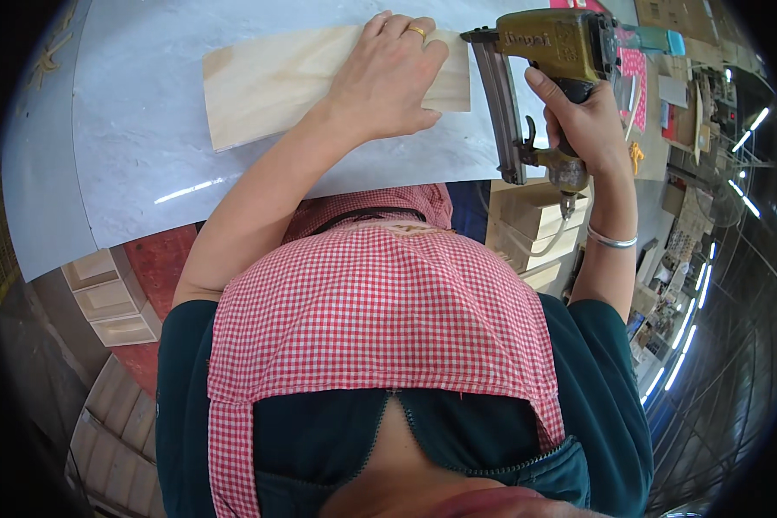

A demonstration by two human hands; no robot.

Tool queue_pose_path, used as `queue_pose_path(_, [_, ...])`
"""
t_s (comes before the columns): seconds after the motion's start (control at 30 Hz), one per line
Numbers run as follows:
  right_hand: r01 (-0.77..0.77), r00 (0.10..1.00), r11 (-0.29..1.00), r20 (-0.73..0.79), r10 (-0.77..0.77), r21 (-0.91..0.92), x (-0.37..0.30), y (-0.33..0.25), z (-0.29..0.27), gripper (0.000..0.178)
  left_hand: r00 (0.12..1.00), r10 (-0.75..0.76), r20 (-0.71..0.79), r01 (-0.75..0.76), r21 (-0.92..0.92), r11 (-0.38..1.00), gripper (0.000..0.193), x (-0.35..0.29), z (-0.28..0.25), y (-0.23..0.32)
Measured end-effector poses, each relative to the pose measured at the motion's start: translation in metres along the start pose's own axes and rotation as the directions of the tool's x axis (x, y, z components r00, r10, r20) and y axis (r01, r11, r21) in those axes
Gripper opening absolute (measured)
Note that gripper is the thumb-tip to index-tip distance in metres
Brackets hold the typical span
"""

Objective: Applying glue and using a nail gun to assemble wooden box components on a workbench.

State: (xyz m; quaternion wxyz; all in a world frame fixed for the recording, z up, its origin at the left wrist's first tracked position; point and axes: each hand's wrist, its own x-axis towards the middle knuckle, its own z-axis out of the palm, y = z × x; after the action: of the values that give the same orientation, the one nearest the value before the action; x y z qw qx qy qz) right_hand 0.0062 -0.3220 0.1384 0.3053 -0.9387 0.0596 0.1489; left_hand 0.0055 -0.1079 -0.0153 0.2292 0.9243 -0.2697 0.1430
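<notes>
A pale wooden board [272, 82] lies on the grey-white tabletop [147, 112]. My left hand [387, 78], with a ring on one finger, spans its right half. The fingers curl over the far edge, and the thumb rests by the near edge. In my right hand [587, 121] is a pneumatic nail gun [552, 41] with a worn gold-brown body and a long dark magazine. Its nose is beside the board's far right corner; whether they touch I cannot tell. An air hose [540, 250] hangs from the handle's end.
Below the table's near edge, light wooden boxes [540, 211] are stacked at the right and small wooden trays [108, 298] at the left. More wooden pieces [116, 432] lie lower left. Pink patterned material [634, 78] is past the nail gun.
</notes>
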Motion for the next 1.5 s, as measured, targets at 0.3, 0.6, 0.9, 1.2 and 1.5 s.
queue_pose_path(0.3, [-0.012,0.996,0.994,-0.088,0.022,0.108,-0.024,0.016,0.004,0.029,0.998,-0.032,0.051,0.030,0.047,0.998,0.063,-0.022,-0.056,-0.003])
queue_pose_path(0.6, [-0.128,0.973,0.976,-0.168,0.158,0.176,-0.074,0.074,-0.009,0.027,0.927,-0.261,0.268,0.239,0.112,0.965,0.050,-0.097,-0.128,-0.072])
queue_pose_path(0.9, [-0.045,0.993,0.984,-0.100,0.063,0.175,-0.083,0.056,-0.003,0.025,0.954,-0.190,0.230,0.191,0.016,0.981,0.042,-0.032,-0.075,-0.019])
queue_pose_path(1.2, [0.005,1.000,0.993,-0.002,-0.005,0.116,-0.076,0.045,0.001,0.028,0.973,-0.173,0.151,0.176,-0.005,0.984,0.037,-0.030,-0.065,-0.009])
queue_pose_path(1.5, [-0.044,0.999,0.993,0.010,0.043,0.110,-0.074,0.039,0.001,0.027,0.962,-0.202,0.184,0.215,-0.054,0.975,0.035,-0.029,-0.065,-0.004])
